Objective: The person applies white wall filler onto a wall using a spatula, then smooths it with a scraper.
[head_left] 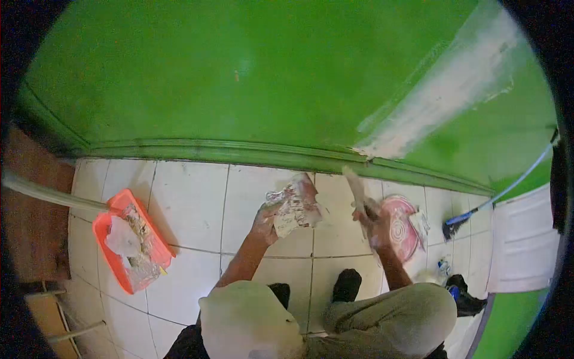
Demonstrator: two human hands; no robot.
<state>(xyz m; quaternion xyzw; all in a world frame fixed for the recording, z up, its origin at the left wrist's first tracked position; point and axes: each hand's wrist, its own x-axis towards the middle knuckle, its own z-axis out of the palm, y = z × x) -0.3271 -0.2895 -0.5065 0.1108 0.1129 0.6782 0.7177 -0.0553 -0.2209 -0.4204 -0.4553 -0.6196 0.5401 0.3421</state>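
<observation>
My left hand [268,222] is closed around a putty-smeared sheet [297,205], ragged at its edges, held above the white floor tiles. My right hand [375,226] is wrapped round a scraper [354,184] whose pale blade points up toward the green wall. Just to the right of that hand, a pink round lid [399,227] with white smears lies on the floor. A band of white putty [442,90] runs diagonally down the green wall [239,78] to the skirting.
At the left, an orange dustpan [118,257] holds plastic and debris. A blue-handled brush [457,226] leans at the right, near a white panel [523,239]. Dark items [469,299] lie beside my knee. Green skirting [239,153] borders the tiles.
</observation>
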